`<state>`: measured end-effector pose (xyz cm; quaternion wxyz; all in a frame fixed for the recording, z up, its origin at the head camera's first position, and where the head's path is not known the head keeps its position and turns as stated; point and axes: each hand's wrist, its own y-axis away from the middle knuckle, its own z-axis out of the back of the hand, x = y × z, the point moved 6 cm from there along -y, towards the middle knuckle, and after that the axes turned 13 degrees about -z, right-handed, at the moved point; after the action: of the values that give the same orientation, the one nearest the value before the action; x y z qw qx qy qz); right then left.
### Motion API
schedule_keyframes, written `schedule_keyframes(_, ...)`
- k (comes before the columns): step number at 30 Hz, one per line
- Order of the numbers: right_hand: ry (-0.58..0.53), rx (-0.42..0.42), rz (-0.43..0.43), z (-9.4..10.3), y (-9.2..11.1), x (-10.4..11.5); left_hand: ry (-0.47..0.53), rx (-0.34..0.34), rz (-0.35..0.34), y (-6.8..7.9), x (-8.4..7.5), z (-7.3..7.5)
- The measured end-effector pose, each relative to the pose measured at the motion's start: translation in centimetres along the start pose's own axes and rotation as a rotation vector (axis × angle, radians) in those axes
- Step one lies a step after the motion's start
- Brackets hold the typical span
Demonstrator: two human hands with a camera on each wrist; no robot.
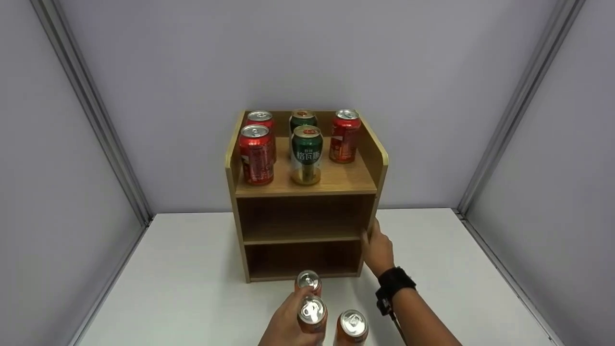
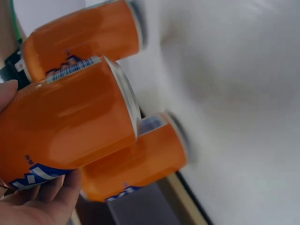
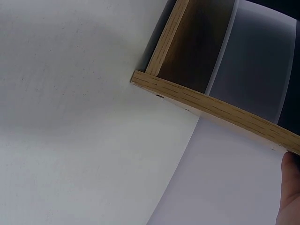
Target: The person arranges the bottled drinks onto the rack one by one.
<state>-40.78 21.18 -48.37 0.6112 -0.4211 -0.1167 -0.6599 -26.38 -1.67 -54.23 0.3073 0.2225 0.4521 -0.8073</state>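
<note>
From the head, gripped one orange can (image 1: pixel 312 311) with the left hand (image 1: pixel 287 322), in front of a wooden shelf (image 1: pixel 307 190), with a second orange can (image 1: pixel 308 281) just behind it, nearer the shelf, and a third orange can (image 1: pixel 353 326) to the right. Held the front edge of the shelf's right side with the right hand (image 1: pixel 379 252), just beyond a black wrist strap (image 1: pixel 397 282). Saw upright on the top board (image 1: pixel 343 180) two red cans (image 1: pixel 257 158) at the left, two green cans (image 1: pixel 307 151) in the middle, and a single red can (image 1: pixel 344 139) at the back right. From the left wrist, saw the thumb (image 2: pixel 6 93) and curled fingers (image 2: pixel 63 199) round the held can, between the other two orange cans; could not tell about contact with the white table (image 2: pixel 253 122). From the right wrist, saw the right hand partly cut off at the shelf's outer side, with a lower corner near the table and a pale wall (image 3: pixel 220 173) beyond.
</note>
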Motion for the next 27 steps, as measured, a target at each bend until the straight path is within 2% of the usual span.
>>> schedule_keyframes(1, 0.000, -0.002, 0.001, 0.0, 0.0, 0.0, -0.014, -0.005, -0.031, -1.0, -3.4, 1.6)
schedule_keyframes(3, 0.004, 0.001, -0.004, 0.0, -0.1, 0.0, -0.039, 0.006, -0.059, -2.3, -6.5, 3.3)
schedule_keyframes(4, 0.007, 0.001, -0.009, 0.0, -0.1, -0.1, -0.044, 0.003, -0.074, -2.7, -7.2, 3.7)
schedule_keyframes(7, 0.012, 0.014, -0.028, 0.0, -0.2, -0.1, -0.061, -0.005, -0.115, -3.8, -7.0, 4.6)
schedule_keyframes(8, 0.015, 0.016, -0.029, -0.1, -0.2, -0.1, -0.070, -0.002, -0.106, -4.2, -6.7, 4.8)
schedule_keyframes(10, 0.014, 0.017, -0.033, -0.1, -0.2, -0.2, -0.084, -0.001, -0.102, -5.4, -7.3, 5.9)
schedule_keyframes(15, 0.010, 0.006, -0.036, 0.0, -0.1, -0.3, -0.095, 0.005, -0.224, -9.3, -9.7, 9.0)
schedule_keyframes(18, 0.012, 0.002, -0.032, 0.0, -0.2, -0.3, -0.087, 0.032, -0.253, -11.7, -11.0, 10.5)
schedule_keyframes(23, 0.006, -0.005, -0.018, 0.1, -0.2, -0.1, -0.081, 0.079, -0.286, -14.7, -12.6, 11.6)
schedule_keyframes(27, -0.006, 0.004, -0.024, 0.0, -0.1, -0.2, -0.073, 0.117, -0.303, -16.8, -13.2, 12.0)
